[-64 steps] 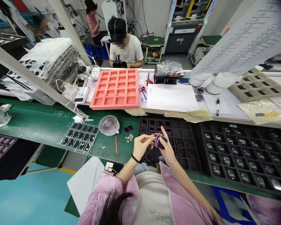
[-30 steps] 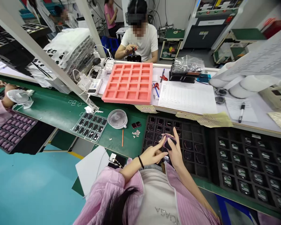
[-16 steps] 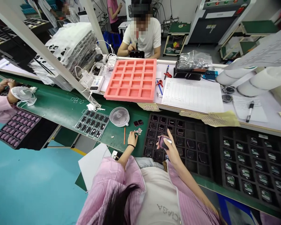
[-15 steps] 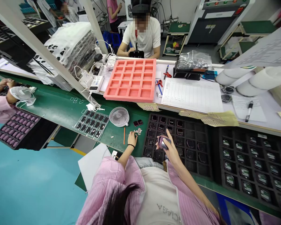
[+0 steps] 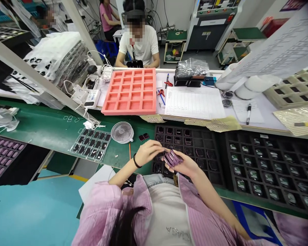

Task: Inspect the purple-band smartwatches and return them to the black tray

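Since the previous frame, the left hand (image 5: 151,151) had come up off the green bench (image 5: 48,128) and across to the right hand (image 5: 186,164), and the stack of purple frames (image 5: 172,158) had turned so that its layered edges showed. That stack sat in the right hand, which was curled around its right end and gripped it above the near part of the black foam tray (image 5: 210,144). The left fingers were drawn together, tips pointing right; whether they pinched a small piece could not be told. What seemed to matter most was the narrow span between the hands: the stack lay just right of the left fingertips, almost at them – contact was unclear – with its layers slanting down to the right, as far as the blur allowed. The right hand was the nearer, already on it. Beyond the left wrist, with its dark band (image 5: 136,160), lay an orange stick (image 5: 129,150), partly hidden, and two dark square lenses (image 5: 143,137), with a small fan (image 5: 122,132) just to their left.
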A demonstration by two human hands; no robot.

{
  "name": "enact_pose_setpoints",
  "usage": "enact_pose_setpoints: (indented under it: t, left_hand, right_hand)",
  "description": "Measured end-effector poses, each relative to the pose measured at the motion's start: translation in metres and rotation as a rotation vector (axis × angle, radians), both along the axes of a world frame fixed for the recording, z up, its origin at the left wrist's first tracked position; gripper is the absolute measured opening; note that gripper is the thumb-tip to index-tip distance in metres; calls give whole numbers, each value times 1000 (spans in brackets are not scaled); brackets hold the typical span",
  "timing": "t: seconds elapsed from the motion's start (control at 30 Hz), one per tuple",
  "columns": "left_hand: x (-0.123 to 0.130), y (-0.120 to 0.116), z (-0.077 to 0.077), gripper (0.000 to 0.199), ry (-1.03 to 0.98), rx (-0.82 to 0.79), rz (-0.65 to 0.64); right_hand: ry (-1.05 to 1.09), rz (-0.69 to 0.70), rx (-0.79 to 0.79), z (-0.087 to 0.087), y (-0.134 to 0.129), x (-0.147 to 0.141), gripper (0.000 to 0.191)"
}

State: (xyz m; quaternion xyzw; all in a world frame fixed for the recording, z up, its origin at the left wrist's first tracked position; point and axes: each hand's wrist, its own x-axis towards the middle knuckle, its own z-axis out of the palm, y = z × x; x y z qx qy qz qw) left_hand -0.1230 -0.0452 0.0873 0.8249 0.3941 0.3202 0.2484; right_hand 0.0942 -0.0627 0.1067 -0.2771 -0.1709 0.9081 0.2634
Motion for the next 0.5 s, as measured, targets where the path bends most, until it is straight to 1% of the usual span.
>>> enact_pose_setpoints:
  t: [0.03, 0.07, 0.1, 0.17, 0.23, 0.33, 0.4, 0.5]
  left_hand:
    - [7, -2, 16, 23, 15, 61, -116]
    - [12, -3, 30, 24, 32, 103, -190]
    - [17, -4, 40, 25, 41, 137, -230]
    - [22, -4, 51, 27, 37, 177, -260]
    - [24, -2, 55, 26, -3, 176, -269]
    - [24, -2, 55, 23, -51, 116, -300]
    - [23, -3, 56, 25, -33, 103, -304]
    - [23, -4, 58, 29, 14, 135, -278]
  right_hand:
    - [23, 35, 6, 2, 0, 0, 30]
    - [40, 59, 11, 4, -1, 0, 29]
    - [51, 71, 13, 6, -2, 1, 29]
    - [57, 74, 14, 10, -3, 1, 28]
    - [58, 79, 14, 13, -3, 3, 28]
    - [61, 101, 20, 15, -4, 5, 28]
    - [57, 92, 25, 17, -4, 5, 27]
    - [25, 79, 44, 19, -5, 4, 29]
